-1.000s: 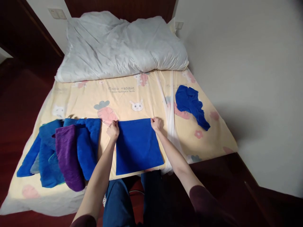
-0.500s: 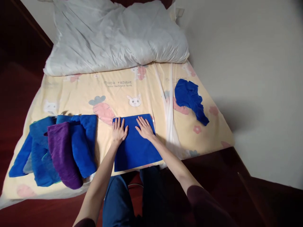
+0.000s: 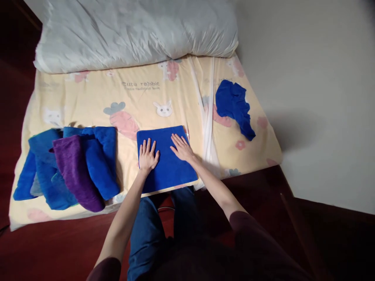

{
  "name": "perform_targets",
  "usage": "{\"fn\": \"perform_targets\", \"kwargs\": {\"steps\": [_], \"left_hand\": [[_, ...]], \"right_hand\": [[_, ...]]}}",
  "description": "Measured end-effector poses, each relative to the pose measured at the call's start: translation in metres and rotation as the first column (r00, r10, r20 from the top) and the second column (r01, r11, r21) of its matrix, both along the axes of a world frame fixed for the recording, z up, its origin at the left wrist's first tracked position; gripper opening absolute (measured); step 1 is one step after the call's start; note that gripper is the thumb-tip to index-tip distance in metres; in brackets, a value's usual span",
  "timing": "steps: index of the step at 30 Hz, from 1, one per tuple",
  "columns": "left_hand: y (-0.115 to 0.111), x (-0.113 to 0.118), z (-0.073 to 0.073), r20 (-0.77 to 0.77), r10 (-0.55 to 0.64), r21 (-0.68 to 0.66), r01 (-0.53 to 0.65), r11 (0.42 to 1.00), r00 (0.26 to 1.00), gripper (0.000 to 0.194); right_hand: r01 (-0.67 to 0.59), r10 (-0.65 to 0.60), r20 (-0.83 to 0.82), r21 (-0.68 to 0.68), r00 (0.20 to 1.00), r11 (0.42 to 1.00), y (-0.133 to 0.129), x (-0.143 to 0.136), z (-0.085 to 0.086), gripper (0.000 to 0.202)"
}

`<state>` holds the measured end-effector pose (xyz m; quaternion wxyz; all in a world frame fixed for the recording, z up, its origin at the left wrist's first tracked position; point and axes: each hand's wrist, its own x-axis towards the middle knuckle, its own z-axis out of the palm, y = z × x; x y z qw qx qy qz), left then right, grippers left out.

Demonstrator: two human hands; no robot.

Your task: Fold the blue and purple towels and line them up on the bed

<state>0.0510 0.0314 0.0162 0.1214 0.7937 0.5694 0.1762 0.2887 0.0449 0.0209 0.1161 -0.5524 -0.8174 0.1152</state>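
A blue cloth (image 3: pixel 166 171), laid flat in a near-rectangle, lies at the front edge of the bed. My left hand (image 3: pixel 148 155) rests palm down on its left part, fingers spread. On its upper right part lies my right hand (image 3: pixel 182 148), also flat with fingers stretched out. Neither hand grips anything. To the left is a heap of folded cloths in blue and teal (image 3: pixel 48 175), with a purple cloth (image 3: pixel 76 171) on top. A crumpled blue cloth (image 3: pixel 234 105) sits apart on the right.
The bed has a yellow cover (image 3: pixel 96 91) with rabbits and carrots. A bulky white quilt or pillow (image 3: pixel 137 31) lies across the back. White straps (image 3: pixel 209 125) run down the cover right of centre. A pale wall (image 3: pixel 316 97) stands to the right.
The view has tipped downward, so everything sits higher in the picture. Both hands have slid a little toward me on the blue cloth, baring its top edge.
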Motion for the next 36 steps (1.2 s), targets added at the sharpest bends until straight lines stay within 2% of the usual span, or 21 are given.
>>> {"fn": "perform_targets", "kwargs": {"steps": [2, 5, 8, 10, 11, 13, 16, 18, 20, 23, 25, 28, 30, 32, 36], "left_hand": [[0.005, -0.003, -0.002, 0.004, 0.004, 0.003, -0.004, 1.000, 1.000, 0.065], [0.025, -0.008, -0.003, 0.021, 0.023, -0.001, -0.023, 1.000, 1.000, 0.065], [0.049, -0.012, -0.001, 0.050, 0.064, -0.014, -0.063, 0.998, 0.997, 0.068], [0.053, -0.011, 0.003, 0.067, 0.074, -0.018, -0.073, 0.997, 0.995, 0.068], [0.049, -0.009, 0.005, 0.071, 0.070, -0.018, -0.068, 0.997, 0.995, 0.068], [0.026, -0.001, 0.009, 0.064, 0.022, -0.019, -0.021, 1.000, 0.998, 0.067], [-0.031, 0.008, 0.010, 0.036, -0.143, -0.063, 0.145, 0.987, 0.989, 0.066], [-0.066, 0.005, 0.009, 0.023, -0.161, -0.100, 0.163, 0.982, 0.987, 0.066], [-0.088, -0.004, 0.007, 0.018, -0.072, -0.117, 0.074, 0.990, 0.997, 0.067], [-0.098, -0.010, 0.008, 0.017, 0.055, -0.116, -0.053, 0.992, 0.998, 0.069], [-0.099, -0.001, 0.010, 0.018, 0.058, -0.108, -0.056, 0.993, 0.998, 0.068], [-0.106, 0.019, 0.013, 0.026, -0.064, -0.118, 0.066, 0.991, 0.998, 0.064], [-0.116, 0.023, 0.012, 0.017, -0.127, -0.130, 0.128, 0.983, 0.992, 0.062], [-0.126, 0.015, 0.009, -0.009, -0.103, -0.123, 0.101, 0.987, 0.995, 0.062], [-0.144, -0.021, 0.006, -0.041, -0.011, -0.097, 0.007, 0.995, 0.999, 0.065]], "right_hand": [[0.060, -0.059, 0.027, -0.008, 0.998, 0.998, 0.013, 0.022, -0.004, 0.068], [0.113, -0.112, 0.065, -0.019, 0.992, 0.993, 0.044, 0.045, -0.006, 0.069], [0.176, -0.172, 0.096, -0.035, 0.980, 0.984, 0.063, 0.043, 0.000, 0.068], [0.192, -0.190, 0.098, -0.014, 0.977, 0.981, 0.057, 0.029, 0.007, 0.067], [0.181, -0.181, 0.092, 0.008, 0.979, 0.983, 0.046, 0.019, 0.011, 0.066], [0.100, -0.102, 0.070, 0.039, 0.992, 0.994, 0.013, -0.002, 0.016, 0.066], [-0.061, 0.062, 0.024, -0.024, 0.998, 0.998, -0.046, -0.017, 0.017, 0.066], [-0.030, 0.030, 0.003, -0.072, 1.000, 0.997, -0.074, -0.011, 0.015, 0.066], [0.079, -0.079, 0.001, -0.098, 0.997, 0.992, -0.087, 0.002, 0.015, 0.066], [0.220, -0.218, 0.028, -0.125, 0.976, 0.967, -0.092, 0.009, 0.019, 0.066], [0.260, -0.256, 0.050, -0.134, 0.965, 0.956, -0.098, -0.006, 0.021, 0.066], [0.160, -0.159, 0.020, -0.142, 0.987, 0.977, -0.121, -0.042, 0.018, 0.065], [0.097, -0.100, -0.016, -0.141, 0.995, 0.985, -0.139, -0.055, 0.014, 0.065], [0.110, -0.115, -0.027, -0.133, 0.993, 0.985, -0.153, -0.051, 0.010, 0.067], [0.165, -0.167, -0.003, -0.112, 0.986, 0.980, -0.169, -0.018, 0.008, 0.069]]}}
